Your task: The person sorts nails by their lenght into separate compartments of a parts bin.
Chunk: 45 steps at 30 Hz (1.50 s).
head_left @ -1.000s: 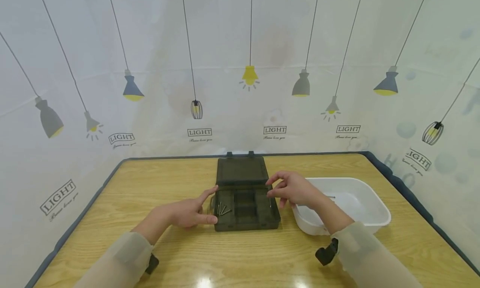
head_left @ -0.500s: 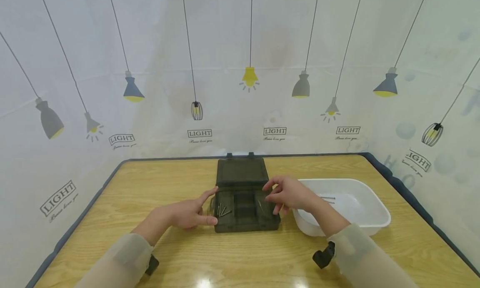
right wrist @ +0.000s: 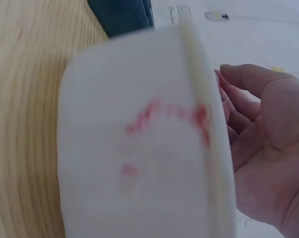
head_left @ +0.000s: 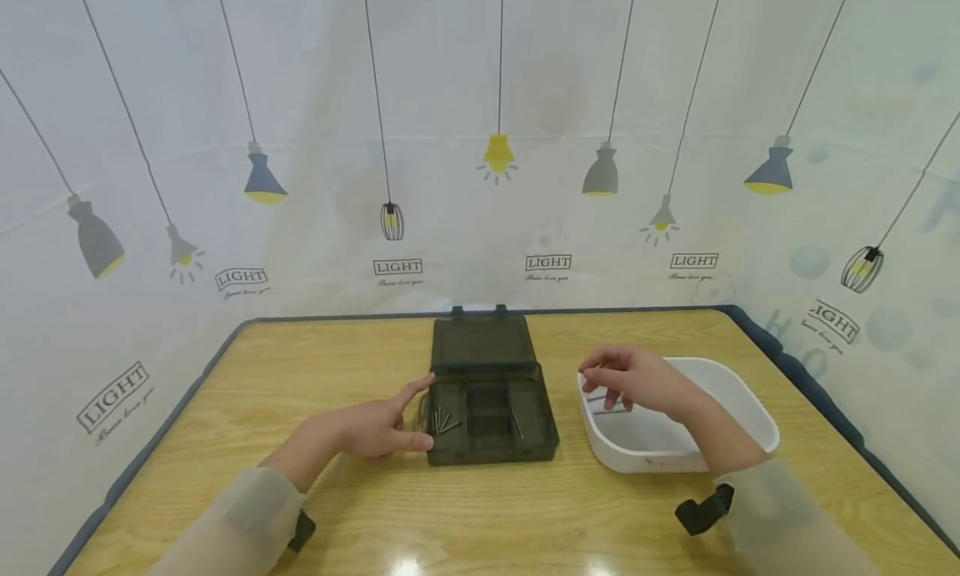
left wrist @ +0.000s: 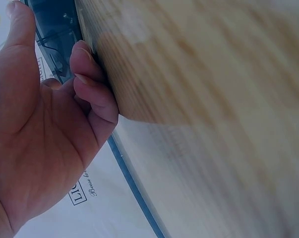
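A dark see-through plastic box [head_left: 491, 457] lies with its lid [head_left: 483, 343] back. Several thin metal nails or screws [head_left: 444, 422] are in its left compartment; a single nail or screw [head_left: 517, 423] lies in the right one. My left hand [head_left: 375, 426] touches the box's left side with straight thumb and index finger; the other fingers bend in the left wrist view. Over the left end of a white tub [head_left: 652, 462] hovers my right hand [head_left: 641, 383], fingers loosely bent, nothing seen between them. Two thin metal pieces [head_left: 607, 412] show in the tub below it.
The wooden table [head_left: 480, 518] has a dark edge strip along a printed curtain [head_left: 465, 226]. In the right wrist view the tub's wall [right wrist: 114, 89] carries red smears. A strip of table separates box and tub.
My right hand has left the box and moved right to above the tub. A nail or screw now lies in the box's right compartment. My left hand has stayed put.
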Each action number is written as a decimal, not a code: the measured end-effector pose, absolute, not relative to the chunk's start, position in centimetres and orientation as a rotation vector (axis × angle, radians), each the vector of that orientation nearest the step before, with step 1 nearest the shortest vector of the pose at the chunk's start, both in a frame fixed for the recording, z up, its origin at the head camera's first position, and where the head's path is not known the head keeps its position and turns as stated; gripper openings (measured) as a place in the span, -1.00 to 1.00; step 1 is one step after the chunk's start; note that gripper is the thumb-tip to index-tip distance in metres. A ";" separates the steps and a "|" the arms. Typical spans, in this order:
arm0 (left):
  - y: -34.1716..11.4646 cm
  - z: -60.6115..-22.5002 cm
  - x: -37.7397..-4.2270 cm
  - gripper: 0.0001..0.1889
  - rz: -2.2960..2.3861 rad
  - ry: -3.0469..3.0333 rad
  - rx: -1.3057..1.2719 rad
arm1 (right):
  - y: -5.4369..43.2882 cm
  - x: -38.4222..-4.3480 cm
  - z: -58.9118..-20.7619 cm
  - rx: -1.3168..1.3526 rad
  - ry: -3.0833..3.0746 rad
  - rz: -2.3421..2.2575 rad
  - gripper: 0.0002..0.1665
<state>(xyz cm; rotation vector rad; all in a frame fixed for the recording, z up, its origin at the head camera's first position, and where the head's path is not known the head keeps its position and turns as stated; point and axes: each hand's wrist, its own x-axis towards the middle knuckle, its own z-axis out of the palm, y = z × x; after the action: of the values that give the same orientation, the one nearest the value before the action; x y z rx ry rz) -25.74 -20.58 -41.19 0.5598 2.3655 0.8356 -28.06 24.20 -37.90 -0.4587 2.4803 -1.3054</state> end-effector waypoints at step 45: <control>-20.7 -41.6 -25.9 0.14 0.831 2.379 0.578 | 29.5 -28.8 -42.3 -0.394 2.492 -0.940 -0.80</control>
<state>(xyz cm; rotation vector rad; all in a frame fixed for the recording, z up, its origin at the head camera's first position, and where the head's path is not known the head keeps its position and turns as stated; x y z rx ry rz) -25.87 -20.73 -41.61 0.5778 2.3789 0.8306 -28.76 29.48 -42.35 -0.3944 2.4921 -0.9400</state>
